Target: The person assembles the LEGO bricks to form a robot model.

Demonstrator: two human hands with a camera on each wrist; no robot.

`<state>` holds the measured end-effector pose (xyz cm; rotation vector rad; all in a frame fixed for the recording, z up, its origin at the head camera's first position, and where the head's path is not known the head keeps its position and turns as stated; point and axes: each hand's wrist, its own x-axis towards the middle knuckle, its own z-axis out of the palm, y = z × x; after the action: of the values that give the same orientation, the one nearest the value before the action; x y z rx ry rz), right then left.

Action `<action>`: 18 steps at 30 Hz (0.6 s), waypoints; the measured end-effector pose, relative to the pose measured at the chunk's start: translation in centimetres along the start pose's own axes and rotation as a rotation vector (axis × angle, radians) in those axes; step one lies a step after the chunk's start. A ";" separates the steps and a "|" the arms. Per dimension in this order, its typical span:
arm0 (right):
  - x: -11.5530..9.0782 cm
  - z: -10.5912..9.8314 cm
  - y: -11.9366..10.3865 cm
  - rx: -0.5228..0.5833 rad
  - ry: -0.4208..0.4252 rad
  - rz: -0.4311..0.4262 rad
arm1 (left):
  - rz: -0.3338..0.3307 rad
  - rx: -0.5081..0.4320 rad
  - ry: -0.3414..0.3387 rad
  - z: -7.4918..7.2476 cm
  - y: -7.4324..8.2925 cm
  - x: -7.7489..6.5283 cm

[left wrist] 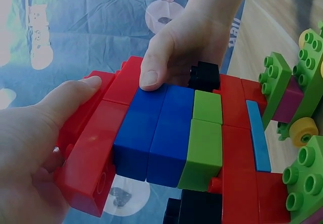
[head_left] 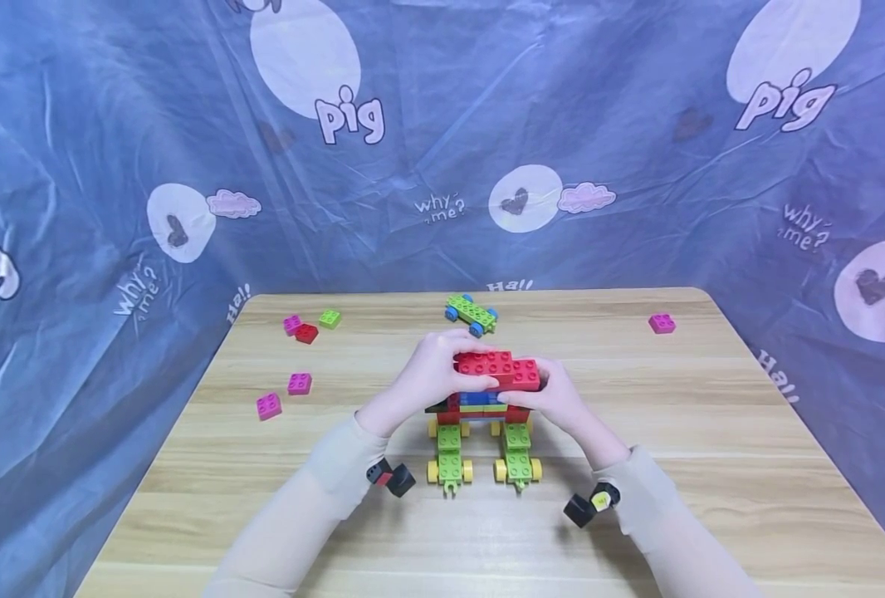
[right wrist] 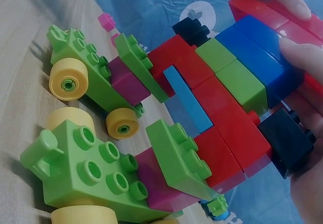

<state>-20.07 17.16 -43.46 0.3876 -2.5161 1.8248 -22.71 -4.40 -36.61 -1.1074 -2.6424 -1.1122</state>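
Observation:
A toy building-brick model stands on two lime wheeled bases (head_left: 450, 453) with yellow wheels. Its body stacks red, lime and blue bricks (left wrist: 154, 133), with black bricks (right wrist: 287, 138) sticking out at the sides. Topmost are red bricks (head_left: 498, 370), one row reaching further right than the other. My left hand (head_left: 435, 365) grips these red bricks from the left, thumb on the front and fingers partly hidden behind. From the right, my right hand (head_left: 554, 394) holds the upper part of the model, its thumb pressed on a blue brick at the front; its other fingers are mostly hidden.
Behind the model sits a lime wheeled base (head_left: 472, 312) with blue wheels. At the left lie several loose bricks, among them a pink brick (head_left: 269, 406), a red brick (head_left: 306, 333) and a lime brick (head_left: 330, 318). Another pink brick (head_left: 662, 323) lies far right.

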 end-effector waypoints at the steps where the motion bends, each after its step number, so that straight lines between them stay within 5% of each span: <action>1: 0.0 0.0 0.0 0.003 0.002 0.000 | 0.001 0.001 0.001 0.0 -0.1 0.0; 8: 0.0 0.1 0.1 0.022 -0.007 -0.008 | -0.001 -0.012 -0.016 -0.1 0.0 -0.1; 18: 0.1 0.0 0.3 0.056 -0.007 -0.012 | 0.114 -0.046 -0.036 -1.0 -0.1 0.3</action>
<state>-20.22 17.25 -43.71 0.4097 -2.4660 1.8972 -23.21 -4.97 -35.86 -1.2808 -2.5552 -1.1463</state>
